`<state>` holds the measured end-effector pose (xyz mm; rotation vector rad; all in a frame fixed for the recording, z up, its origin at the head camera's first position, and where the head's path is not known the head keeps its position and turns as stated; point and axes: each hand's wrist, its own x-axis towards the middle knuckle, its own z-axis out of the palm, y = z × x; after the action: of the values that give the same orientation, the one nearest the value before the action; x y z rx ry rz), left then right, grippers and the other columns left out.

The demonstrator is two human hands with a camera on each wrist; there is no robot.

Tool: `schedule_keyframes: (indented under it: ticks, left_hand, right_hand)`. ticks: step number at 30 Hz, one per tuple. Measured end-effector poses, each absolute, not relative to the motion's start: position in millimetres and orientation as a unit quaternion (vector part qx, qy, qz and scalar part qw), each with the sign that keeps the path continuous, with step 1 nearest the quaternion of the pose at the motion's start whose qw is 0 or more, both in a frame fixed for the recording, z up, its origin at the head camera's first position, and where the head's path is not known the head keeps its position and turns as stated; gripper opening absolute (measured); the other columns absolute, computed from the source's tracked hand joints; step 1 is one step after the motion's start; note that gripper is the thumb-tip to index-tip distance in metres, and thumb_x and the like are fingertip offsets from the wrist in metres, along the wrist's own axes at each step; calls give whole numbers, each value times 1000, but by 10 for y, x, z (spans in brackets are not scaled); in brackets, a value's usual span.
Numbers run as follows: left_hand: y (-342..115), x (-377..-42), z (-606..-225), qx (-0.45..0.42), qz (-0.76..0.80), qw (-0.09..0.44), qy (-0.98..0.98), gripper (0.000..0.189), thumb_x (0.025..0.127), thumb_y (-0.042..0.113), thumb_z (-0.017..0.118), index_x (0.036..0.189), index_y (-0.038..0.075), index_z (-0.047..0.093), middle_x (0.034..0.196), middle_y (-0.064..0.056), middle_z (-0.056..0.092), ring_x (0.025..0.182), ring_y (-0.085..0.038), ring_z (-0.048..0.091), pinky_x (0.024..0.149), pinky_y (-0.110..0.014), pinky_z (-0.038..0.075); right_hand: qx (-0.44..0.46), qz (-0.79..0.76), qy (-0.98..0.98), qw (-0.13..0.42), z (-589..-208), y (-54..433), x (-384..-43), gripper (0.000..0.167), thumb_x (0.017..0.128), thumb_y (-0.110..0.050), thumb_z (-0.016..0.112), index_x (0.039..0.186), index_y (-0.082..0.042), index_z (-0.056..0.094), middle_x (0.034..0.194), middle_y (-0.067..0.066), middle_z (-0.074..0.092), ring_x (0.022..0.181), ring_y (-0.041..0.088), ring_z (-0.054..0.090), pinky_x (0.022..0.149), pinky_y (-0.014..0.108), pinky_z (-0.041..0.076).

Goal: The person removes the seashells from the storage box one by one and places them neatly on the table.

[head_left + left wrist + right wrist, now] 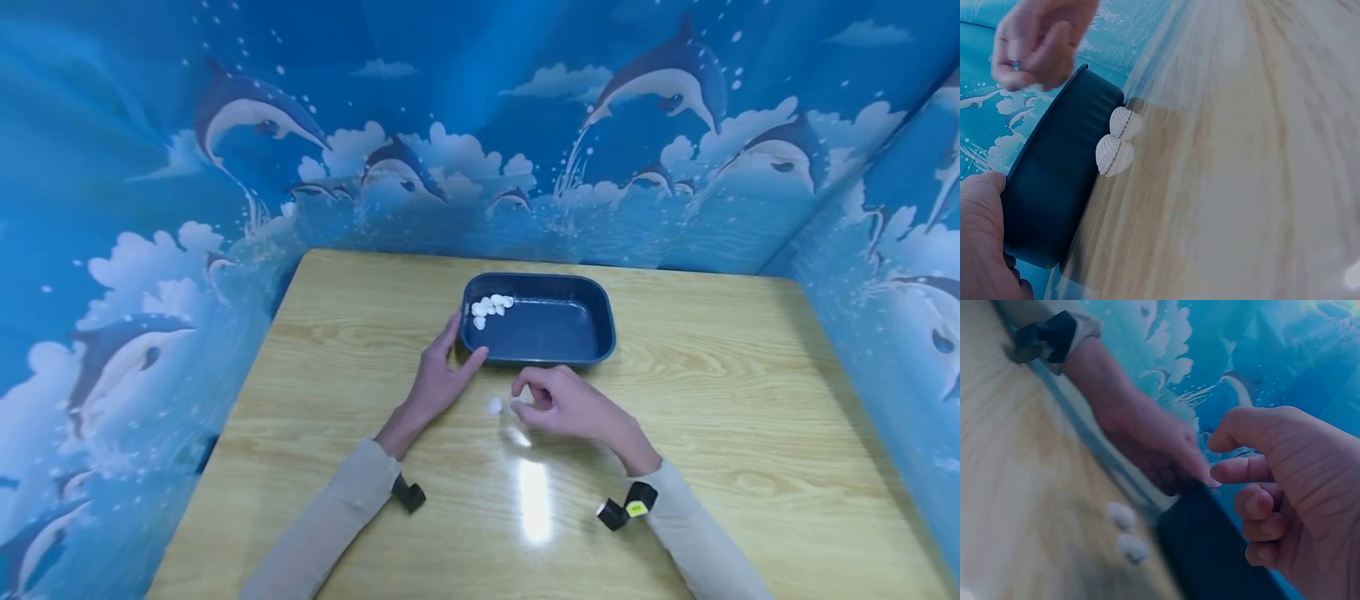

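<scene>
A dark blue rectangular dish (555,360) stands on the table with several white seashells (491,307) grouped at its left end. My left hand (441,373) holds the dish's near-left corner, thumb at the front rim and fingers along the left side. Two ribbed white shells lie on the table before the dish: one shell (1114,155) close beside the other shell (1124,122). Over them is my right hand (566,402), its thumb and index finger bent toward each other with a gap between. The right wrist view shows its other fingers (1260,526) curled, with nothing visible in them.
The wood-grain table (720,433) extends on both sides of the dish. A blue dolphin-print curtain (480,108) surrounds its back and sides. Small black wrist cameras sit on both sleeves (348,492). Bright light reflects off the table's near part.
</scene>
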<state>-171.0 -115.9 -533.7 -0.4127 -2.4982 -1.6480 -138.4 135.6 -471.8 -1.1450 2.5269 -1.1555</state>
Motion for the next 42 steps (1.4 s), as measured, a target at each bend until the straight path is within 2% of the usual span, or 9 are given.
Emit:
schedule_keyframes:
  ticks: [5, 8, 17, 26, 35, 40, 42]
  left_hand:
    - [-1164, -1713, -5342, -137, -546, 61, -825, 87, 101, 46, 68, 163, 1, 26, 169, -21, 27, 157, -25, 26, 127, -42, 27]
    - [-1165, -1718, -5346, -136, -547, 59, -824, 88, 101, 47, 67, 163, 1, 26, 169, -21, 27, 157, -25, 26, 127, -44, 27]
    - [-1156, -1732, -5355, -132, -545, 52, -826, 86, 101, 48, 66, 164, 6, 27, 169, -21, 28, 157, -23, 26, 127, -41, 26]
    - [-1159, -1713, -5346, -120, -547, 41, -828, 88, 101, 52, 66, 165, 7, 25, 170, -18, 26, 156, -18, 25, 127, -37, 25]
    - [-1151, -1699, -5328, -122, -539, 45, -832, 87, 102, 50, 65, 164, 4, 26, 169, -18, 28, 156, -21, 26, 127, -41, 27]
    - [-1142, -1703, -5331, -124, -542, 51, -830, 84, 103, 45, 66, 164, 3, 27, 169, -19, 29, 156, -21, 27, 127, -41, 27]
    - [-1136, -1702, -5332, -123, -542, 52, -830, 82, 103, 41, 67, 164, 3, 27, 169, -18, 29, 156, -20, 27, 127, -40, 27]
  right_hand:
    - [-364, -415, 834, 4, -4584, 1403, -1559, 9, 96, -11, 73, 105, -10, 70, 65, -11, 45, 54, 3, 40, 50, 23, 38]
    - [-336, -401, 852, -7, -4556, 1407, -1717, 11, 98, -10, 70, 108, -8, 70, 65, -9, 45, 53, 7, 40, 51, 25, 38]
    - [-304, -344, 887, 38, -4697, 1293, -2114, 22, 101, -13, 65, 118, 0, 69, 67, -3, 50, 56, 12, 45, 53, 27, 38]
    - [-301, -300, 901, 92, -4759, 1138, -2390, 25, 102, -12, 67, 124, -2, 69, 68, 0, 54, 58, 15, 49, 53, 30, 40]
    - [-333, -243, 902, 125, -4779, 962, -2560, 35, 103, -16, 66, 137, -6, 64, 70, 0, 58, 57, 13, 49, 55, 28, 41]
    - [-342, -234, 901, 128, -4782, 882, -2613, 40, 104, -14, 64, 143, -5, 61, 97, 8, 72, 58, 12, 49, 64, 31, 48]
    - [-343, -227, 902, 128, -4789, 861, -2624, 40, 104, -13, 63, 143, -6, 61, 112, 9, 74, 63, 13, 53, 72, 33, 52]
